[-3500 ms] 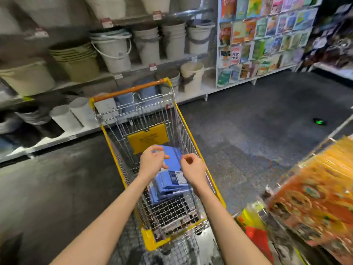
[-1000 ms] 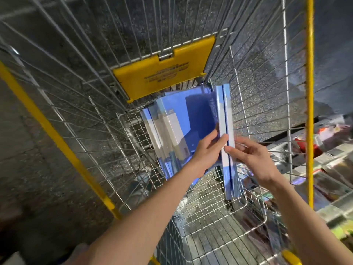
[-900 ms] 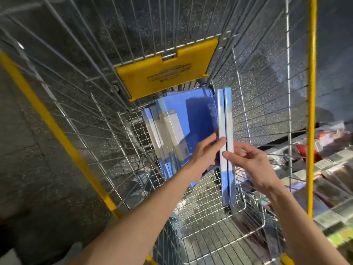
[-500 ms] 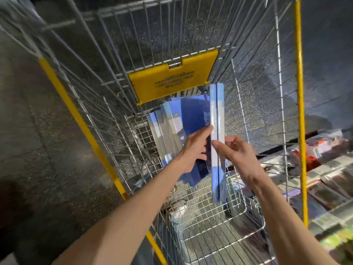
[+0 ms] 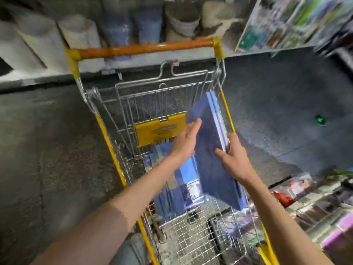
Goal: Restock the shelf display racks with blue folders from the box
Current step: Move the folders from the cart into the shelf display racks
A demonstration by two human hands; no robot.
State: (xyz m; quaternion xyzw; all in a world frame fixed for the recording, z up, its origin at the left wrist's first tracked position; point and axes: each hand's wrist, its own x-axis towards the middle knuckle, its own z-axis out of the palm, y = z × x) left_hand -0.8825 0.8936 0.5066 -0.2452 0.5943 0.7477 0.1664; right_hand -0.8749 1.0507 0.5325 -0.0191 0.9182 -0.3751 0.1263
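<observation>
Above the cart [image 5: 145, 48], blue folders [image 5: 209, 137] tilted, right grip [image 5: 236, 159] clasping their edge, left grip [image 5: 186, 144] flat-fingered against their face

Nothing legible: dark print on yellow plastic plaque [image 5: 160, 131] left of the grip too blurred; white paper sticker [image 5: 193, 189] on blue plastic folder [image 5: 170, 199] below the grip likewise blurred
</observation>
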